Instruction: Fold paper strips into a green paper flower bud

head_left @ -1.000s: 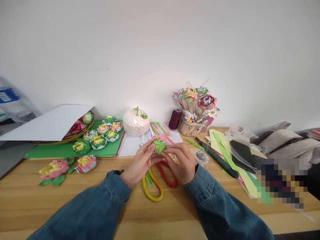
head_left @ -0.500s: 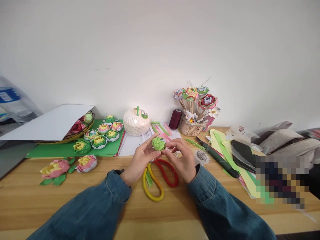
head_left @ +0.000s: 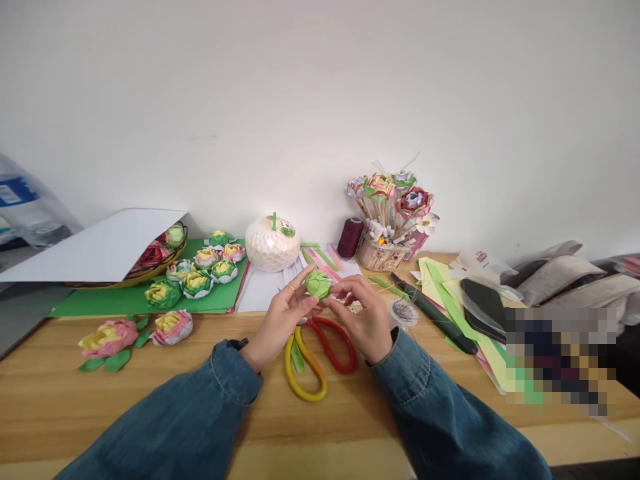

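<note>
Between my fingertips, above the middle of the table, is a green paper flower [head_left: 319, 285], rounded like a bud. My left hand [head_left: 283, 321] grips it from the left, with a ring on one finger. From the other side my right hand [head_left: 363, 317] pinches its edge with thumb and fingers. Scissors [head_left: 320, 383] with one yellow and one red handle loop lie beneath my hands; their blades are hidden. A small green paper strip [head_left: 297, 358] shows within the yellow loop.
Paper flowers [head_left: 197, 283] sit on green sheets at left, with two pink-yellow ones [head_left: 110, 339] nearer. Behind stand a foam-netted fruit [head_left: 273, 245], a maroon thread spool [head_left: 351, 238] and a basket [head_left: 383, 255] of stemmed flowers. A dark-handled cutter [head_left: 437, 317], paper strips and a phone [head_left: 483, 307] lie right.
The green flower has turned slightly between my fingers, showing its folded petals from another angle. Both hands stay in nearly the same place, and the view has shifted a little.
</note>
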The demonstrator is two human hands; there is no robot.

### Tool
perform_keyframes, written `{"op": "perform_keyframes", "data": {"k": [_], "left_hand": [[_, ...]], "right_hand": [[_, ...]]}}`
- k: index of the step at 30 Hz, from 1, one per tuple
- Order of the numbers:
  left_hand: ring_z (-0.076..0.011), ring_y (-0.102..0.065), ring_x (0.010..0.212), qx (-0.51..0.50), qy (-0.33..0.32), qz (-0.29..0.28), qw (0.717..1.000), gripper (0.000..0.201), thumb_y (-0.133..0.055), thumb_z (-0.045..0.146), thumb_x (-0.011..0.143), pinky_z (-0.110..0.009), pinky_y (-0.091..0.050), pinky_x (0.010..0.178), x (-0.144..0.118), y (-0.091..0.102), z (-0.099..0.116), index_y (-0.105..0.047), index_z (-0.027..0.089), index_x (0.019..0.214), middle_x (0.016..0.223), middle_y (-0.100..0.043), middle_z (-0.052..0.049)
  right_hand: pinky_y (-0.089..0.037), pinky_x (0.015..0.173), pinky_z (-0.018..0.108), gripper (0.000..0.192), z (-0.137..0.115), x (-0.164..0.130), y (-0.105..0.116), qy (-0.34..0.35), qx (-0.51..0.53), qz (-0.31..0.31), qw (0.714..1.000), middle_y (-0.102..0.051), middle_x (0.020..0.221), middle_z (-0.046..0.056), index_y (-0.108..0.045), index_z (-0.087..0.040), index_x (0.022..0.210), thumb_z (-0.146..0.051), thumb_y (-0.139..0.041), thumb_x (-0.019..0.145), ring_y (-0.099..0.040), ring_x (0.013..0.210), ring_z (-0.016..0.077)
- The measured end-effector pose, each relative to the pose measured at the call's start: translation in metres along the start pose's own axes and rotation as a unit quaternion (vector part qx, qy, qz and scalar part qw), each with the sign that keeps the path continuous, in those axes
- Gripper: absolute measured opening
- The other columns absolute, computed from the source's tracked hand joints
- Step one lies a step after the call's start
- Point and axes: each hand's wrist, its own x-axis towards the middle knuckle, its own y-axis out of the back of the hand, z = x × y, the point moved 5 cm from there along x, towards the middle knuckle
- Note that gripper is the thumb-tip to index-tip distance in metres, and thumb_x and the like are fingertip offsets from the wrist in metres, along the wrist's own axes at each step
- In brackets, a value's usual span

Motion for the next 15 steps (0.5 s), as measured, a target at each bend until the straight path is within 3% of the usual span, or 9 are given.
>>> {"op": "perform_keyframes", "data": {"k": [6, 15], "left_hand": [[-0.0129, -0.057, 0.082, 0.0, -0.008, -0.009, 1.0, 0.05, -0.061, 0.023, 0.073, -0.027, -0.047, 0.077, 0.0007, 0.0003, -0.0005, -0.047, 0.027, 0.121, 0.093, -0.061, -0.001], [-0.016, -0.055, 0.093, 0.006, -0.008, -0.008, 1.0, 0.05, -0.062, 0.022, 0.072, -0.027, -0.046, 0.08, 0.0004, 0.0005, 0.0006, -0.049, 0.026, 0.12, 0.103, -0.061, -0.003]], "right_hand": [[-0.044, 0.056, 0.025, 0.009, 0.0004, -0.0006, 0.0011, 0.003, -0.014, 0.011, 1.0, -0.054, 0.078, 0.001, -0.056, -0.018, 0.078, -0.016, -0.063, 0.072, -0.051, 0.066, 0.0118], [-0.043, 0.055, 0.024, 0.009, 0.0061, 0.0027, -0.003, -0.029, 0.048, -0.036, 0.998, -0.054, 0.076, 0.001, -0.055, -0.017, 0.076, -0.018, -0.063, 0.072, -0.051, 0.066, 0.0119]]}}
